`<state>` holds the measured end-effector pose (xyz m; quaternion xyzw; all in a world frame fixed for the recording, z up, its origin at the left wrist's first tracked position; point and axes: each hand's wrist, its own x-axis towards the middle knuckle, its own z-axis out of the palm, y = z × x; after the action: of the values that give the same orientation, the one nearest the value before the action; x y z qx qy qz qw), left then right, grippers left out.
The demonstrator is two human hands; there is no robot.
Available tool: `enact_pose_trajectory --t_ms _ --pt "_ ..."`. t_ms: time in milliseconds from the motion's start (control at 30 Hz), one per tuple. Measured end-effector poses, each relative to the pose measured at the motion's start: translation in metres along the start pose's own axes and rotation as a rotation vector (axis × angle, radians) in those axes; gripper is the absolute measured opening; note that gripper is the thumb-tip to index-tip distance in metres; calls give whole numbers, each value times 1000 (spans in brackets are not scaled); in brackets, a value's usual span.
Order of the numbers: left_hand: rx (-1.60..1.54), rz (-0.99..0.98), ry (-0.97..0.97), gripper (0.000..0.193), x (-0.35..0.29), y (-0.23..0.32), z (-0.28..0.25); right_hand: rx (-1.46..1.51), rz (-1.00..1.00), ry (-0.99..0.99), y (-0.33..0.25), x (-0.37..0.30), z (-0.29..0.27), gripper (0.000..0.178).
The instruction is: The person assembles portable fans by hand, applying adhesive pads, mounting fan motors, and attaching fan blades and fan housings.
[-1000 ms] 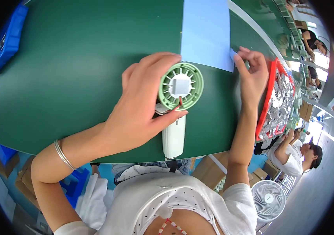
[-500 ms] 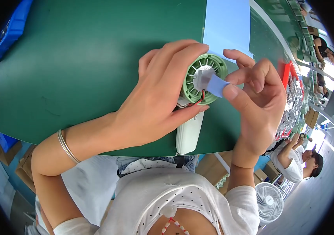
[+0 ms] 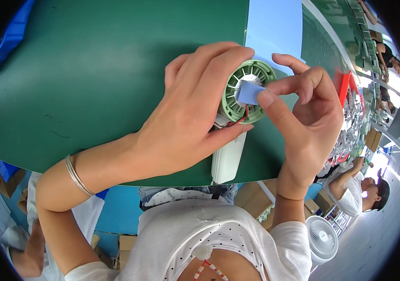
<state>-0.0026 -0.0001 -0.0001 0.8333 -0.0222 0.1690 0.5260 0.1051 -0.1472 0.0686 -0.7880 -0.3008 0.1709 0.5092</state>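
Observation:
A small handheld fan with a round pale-green head and a white handle is held over the green table. My left hand wraps round the head from the left, fingers over the top and thumb underneath. Radial ribs ring the light-coloured middle of the head, and red and black wires run out at its lower side. Between thumb and index finger, my right hand pinches a small blue tab. The tab lies over the middle of the head; whether it sticks there I cannot tell.
A light-blue sheet lies on the table beyond the fan. At the right is a red bin of shiny silvery parts. A blue bin stands far left. Other people work at the right; a white fan stands below.
My right hand has brought the blue tab a little left, over the middle of the fan head, and it now lies flatter. The left hand keeps its hold.

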Motion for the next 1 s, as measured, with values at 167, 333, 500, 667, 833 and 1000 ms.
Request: enact_pose_trajectory --t_ms 167,333,500,667,833,1000 --pt "1 2 -4 86 1 0 1 -7 -8 12 1 -1 -1 35" --pt "10 1 -9 87 1 0 1 -4 -19 12 2 -1 -1 35" --pt "-3 -1 -4 87 1 -1 1 -21 -28 27 2 -1 -1 34" --pt "14 10 -5 87 2 0 1 -53 -56 44 2 -2 0 33" --pt "16 17 6 89 1 -3 1 -120 -114 33 3 -4 1 29" --pt "-42 -19 41 99 0 1 -5 -148 -227 -11 5 -5 3 26"
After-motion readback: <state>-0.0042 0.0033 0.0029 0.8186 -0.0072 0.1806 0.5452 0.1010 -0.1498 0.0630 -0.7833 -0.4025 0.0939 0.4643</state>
